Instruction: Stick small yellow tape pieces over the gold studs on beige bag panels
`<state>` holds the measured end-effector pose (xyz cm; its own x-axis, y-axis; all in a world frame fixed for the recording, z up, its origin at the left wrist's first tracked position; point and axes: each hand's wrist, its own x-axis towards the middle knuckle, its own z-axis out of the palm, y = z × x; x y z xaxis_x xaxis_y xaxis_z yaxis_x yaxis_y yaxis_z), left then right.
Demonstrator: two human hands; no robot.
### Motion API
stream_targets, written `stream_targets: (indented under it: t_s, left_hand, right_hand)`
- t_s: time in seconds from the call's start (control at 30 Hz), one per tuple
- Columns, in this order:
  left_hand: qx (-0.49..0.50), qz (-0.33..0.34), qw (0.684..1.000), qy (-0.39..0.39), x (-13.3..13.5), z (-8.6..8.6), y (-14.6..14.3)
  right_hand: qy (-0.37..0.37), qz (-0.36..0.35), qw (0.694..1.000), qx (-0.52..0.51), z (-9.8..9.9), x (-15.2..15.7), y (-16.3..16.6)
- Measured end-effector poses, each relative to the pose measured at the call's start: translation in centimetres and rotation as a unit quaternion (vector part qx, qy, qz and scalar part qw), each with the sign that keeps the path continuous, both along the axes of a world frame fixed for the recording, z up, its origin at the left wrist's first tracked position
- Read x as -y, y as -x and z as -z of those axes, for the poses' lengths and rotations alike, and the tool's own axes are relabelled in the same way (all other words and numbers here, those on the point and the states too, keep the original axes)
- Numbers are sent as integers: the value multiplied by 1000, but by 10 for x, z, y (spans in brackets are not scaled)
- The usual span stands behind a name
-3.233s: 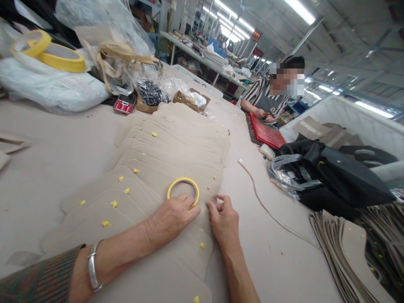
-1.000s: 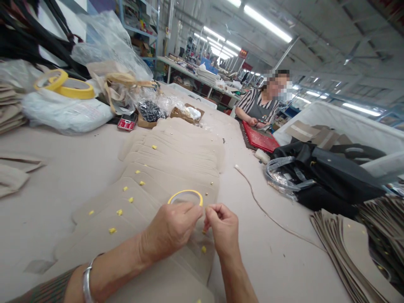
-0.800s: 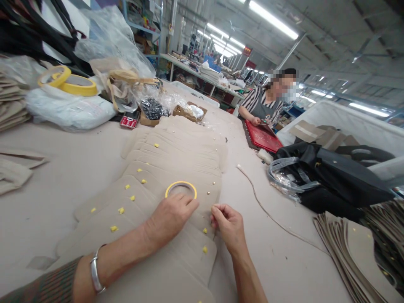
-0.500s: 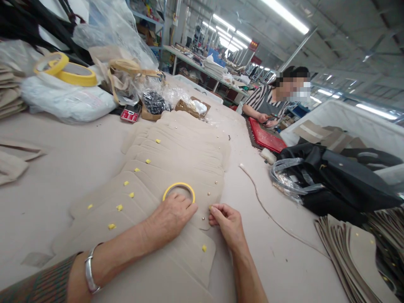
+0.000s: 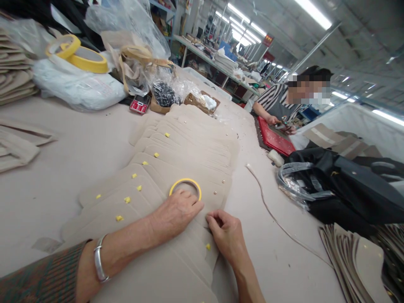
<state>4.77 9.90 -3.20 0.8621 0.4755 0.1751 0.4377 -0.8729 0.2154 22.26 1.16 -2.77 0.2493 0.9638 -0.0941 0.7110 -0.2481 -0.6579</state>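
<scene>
My left hand (image 5: 176, 212) is closed on a roll of yellow tape (image 5: 186, 182), its fingers curled over the near side of the ring. Beneath it spread overlapping beige panels (image 5: 186, 149), fanned out on the table. Small yellow tape pieces (image 5: 127, 200) dot their left side, and metal studs (image 5: 223, 182) show along the right. My right hand (image 5: 225, 231) pinches thumb and forefinger together at the right edge of a panel. Whatever sits between those fingertips is hidden. Another yellow tape piece (image 5: 208, 246) lies just below the right fingertips.
Yellow tape rolls (image 5: 90, 60) rest on a white plastic bag (image 5: 77, 86) at the back left. A red calculator (image 5: 139, 104) stands near small boxes. Across the table a person (image 5: 284, 101) works over a red board (image 5: 277, 136). Black bags (image 5: 350, 181) and stacked panels (image 5: 350, 248) occupy the right.
The view has shifted slightly. My right hand has moved a little left and down onto the panel edge, covering a stud; the bit of yellow at its fingertips no longer shows. My left hand stays on the tape roll.
</scene>
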Motion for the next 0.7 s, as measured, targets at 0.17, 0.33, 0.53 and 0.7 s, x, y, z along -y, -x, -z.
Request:
stream_targets:
  t_s: [0.17, 0.33, 0.53, 0.7]
  left_hand:
    - [6, -2, 1000, -2, -1, 1, 0]
    - [10, -1, 1000, 0, -1, 0, 0]
    - [22, -3, 1000, -1, 0, 1, 0]
    - [31, 7, 999, -4, -1, -2, 2]
  right_hand:
    - [-18, 20, 999, 31, 5, 4, -3]
    - [-69, 35, 997, -3, 13, 20, -6]
    - [-107, 2, 990, 96, 17, 22, 8]
    - [-77, 10, 989, 123, 13, 9, 12]
